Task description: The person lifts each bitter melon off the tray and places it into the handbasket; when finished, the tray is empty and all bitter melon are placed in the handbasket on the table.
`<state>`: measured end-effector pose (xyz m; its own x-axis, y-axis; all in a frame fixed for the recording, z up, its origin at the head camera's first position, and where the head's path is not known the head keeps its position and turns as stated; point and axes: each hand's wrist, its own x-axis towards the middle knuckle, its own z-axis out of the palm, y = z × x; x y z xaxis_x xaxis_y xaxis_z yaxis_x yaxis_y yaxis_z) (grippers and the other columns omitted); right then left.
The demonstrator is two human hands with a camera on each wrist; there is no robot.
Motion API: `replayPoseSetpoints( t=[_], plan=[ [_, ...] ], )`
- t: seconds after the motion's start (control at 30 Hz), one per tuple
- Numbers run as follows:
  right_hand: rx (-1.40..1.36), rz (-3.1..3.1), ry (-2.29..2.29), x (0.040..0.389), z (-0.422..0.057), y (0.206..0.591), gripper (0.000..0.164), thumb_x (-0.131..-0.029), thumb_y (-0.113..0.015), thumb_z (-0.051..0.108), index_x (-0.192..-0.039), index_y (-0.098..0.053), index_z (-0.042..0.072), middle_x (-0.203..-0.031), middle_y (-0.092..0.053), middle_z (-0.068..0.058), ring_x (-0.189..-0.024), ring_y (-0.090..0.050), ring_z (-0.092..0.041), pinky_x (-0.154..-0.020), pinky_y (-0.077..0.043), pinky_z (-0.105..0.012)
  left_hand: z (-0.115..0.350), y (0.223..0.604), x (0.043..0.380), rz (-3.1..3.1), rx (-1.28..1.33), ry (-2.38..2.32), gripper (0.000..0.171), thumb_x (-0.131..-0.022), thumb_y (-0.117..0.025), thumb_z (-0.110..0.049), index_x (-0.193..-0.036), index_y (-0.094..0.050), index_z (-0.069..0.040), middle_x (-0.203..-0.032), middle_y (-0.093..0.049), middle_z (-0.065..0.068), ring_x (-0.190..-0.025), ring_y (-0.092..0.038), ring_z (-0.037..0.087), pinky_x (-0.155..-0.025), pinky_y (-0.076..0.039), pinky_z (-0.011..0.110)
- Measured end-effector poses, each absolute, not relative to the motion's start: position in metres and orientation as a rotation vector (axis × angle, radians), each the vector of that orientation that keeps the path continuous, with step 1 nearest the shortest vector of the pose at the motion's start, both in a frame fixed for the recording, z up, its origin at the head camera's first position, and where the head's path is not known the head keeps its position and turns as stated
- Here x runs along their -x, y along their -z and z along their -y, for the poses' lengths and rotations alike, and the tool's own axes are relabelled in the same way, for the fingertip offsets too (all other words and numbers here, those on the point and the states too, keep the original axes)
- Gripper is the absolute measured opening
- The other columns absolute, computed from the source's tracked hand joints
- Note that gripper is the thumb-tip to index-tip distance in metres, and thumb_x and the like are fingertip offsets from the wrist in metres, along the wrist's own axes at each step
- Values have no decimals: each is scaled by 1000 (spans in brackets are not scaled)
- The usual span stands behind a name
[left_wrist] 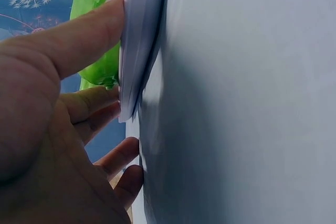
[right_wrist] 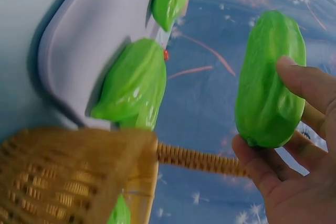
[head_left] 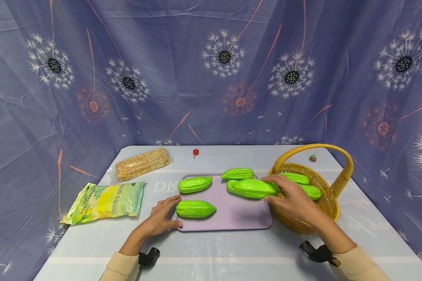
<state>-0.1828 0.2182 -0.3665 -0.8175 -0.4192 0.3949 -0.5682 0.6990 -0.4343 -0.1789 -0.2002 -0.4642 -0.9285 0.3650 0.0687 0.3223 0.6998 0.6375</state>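
My right hand [head_left: 296, 198] grips a green ridged gourd [head_left: 254, 189] above the right end of a pale purple tray [head_left: 232, 218], beside the basket. In the right wrist view, thumb and fingers clasp this gourd [right_wrist: 270, 85] from both sides. On the tray lie more green gourds: one at the near left [head_left: 195, 209], another behind it [head_left: 195, 184], one at the back right [head_left: 237, 174], and one partly hidden under the held gourd. My left hand [head_left: 161, 216] rests at the tray's left edge, thumb and fingertips touching the rim [left_wrist: 142, 35], fingers loosely extended.
A wicker basket [head_left: 332, 208] with a tall handle stands right of the tray, holding green gourds [head_left: 311, 192]. At the left lie a yellow-green bag [head_left: 107, 202] and a pack of corn kernels [head_left: 140, 164]. Two lollipops, one red [head_left: 195, 152], one darker [head_left: 312, 158], lie at the back.
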Motion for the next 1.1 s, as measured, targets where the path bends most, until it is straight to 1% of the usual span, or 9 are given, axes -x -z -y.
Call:
replayPoseSetpoints(
  t=[0.07, 0.17, 0.3, 0.4, 0.57, 0.73, 0.83, 0.93, 1.1],
  plan=[
    [-763, 2646, -783, 181, -225, 366, 52, -79, -76, 19, -127, -57, 21, -124, -61, 1, -113, -58, -21, -88, -48, -44, 200, 464, 179, -2839, -574, -1043, 80, -76, -77, -35, -141, -41, -6, -150, -36, 10, -130, -32, 35, -90, -25, 46],
    [-715, 2649, -758, 179, -234, 366, 52, -78, -76, 21, -127, -57, 23, -124, -61, 1, -109, -57, -18, -84, -48, -41, 200, 464, 179, -2836, -571, -1046, 80, -75, -77, -35, -141, -41, -5, -150, -36, 10, -130, -32, 35, -89, -26, 45],
    [-655, 2638, -734, 176, -247, 366, 52, -77, -77, 25, -125, -58, 23, -123, -62, -1, -99, -54, -11, -76, -47, -31, 200, 464, 179, -2833, -569, -1052, 80, -75, -77, -34, -141, -42, -5, -150, -36, 10, -130, -33, 35, -89, -26, 45],
    [-633, 2627, -720, 174, -257, 366, 52, -76, -77, 25, -125, -58, 23, -122, -63, -2, -94, -53, -4, -73, -46, -25, 200, 464, 179, -2837, -565, -1047, 79, -76, -77, -33, -141, -42, -6, -150, -36, 9, -130, -33, 33, -90, -26, 44],
    [-593, 2632, -717, 170, -274, 365, 54, -76, -77, 22, -126, -57, 22, -121, -62, -3, -90, -48, 2, -71, -44, -22, 199, 464, 179, -2838, -553, -1044, 79, -75, -77, -33, -141, -42, -7, -150, -37, 7, -130, -33, 32, -90, -25, 44],
    [-544, 2651, -757, 165, -289, 366, 53, -79, -76, 23, -128, -57, 20, -123, -60, -8, -92, -44, 9, -70, -41, -19, 199, 464, 179, -2839, -554, -1042, 80, -75, -77, -34, -141, -42, -7, -150, -36, 7, -130, -33, 32, -91, -25, 46],
    [-530, 2646, -786, 162, -298, 369, 52, -79, -75, 23, -128, -57, 22, -125, -60, -9, -100, -41, 16, -76, -37, -12, 199, 464, 179, -2841, -559, -1041, 80, -75, -77, -34, -141, -42, -7, -150, -36, 7, -130, -33, 32, -91, -25, 46],
    [-532, 2635, -783, 160, -306, 372, 52, -79, -75, 23, -128, -57, 24, -127, -59, -9, -108, -34, 23, -80, -32, -9, 199, 464, 179, -2841, -558, -1041, 80, -75, -77, -34, -141, -42, -7, -150, -37, 7, -130, -33, 33, -91, -25, 46],
    [-517, 2628, -742, 157, -320, 378, 54, -76, -77, 20, -127, -59, 20, -120, -61, -6, -103, -36, 24, -78, -34, -12, 198, 462, 178, -2839, -548, -1035, 79, -75, -77, -33, -141, -42, -6, -150, -37, 8, -131, -33, 33, -92, -25, 49]
  ],
)
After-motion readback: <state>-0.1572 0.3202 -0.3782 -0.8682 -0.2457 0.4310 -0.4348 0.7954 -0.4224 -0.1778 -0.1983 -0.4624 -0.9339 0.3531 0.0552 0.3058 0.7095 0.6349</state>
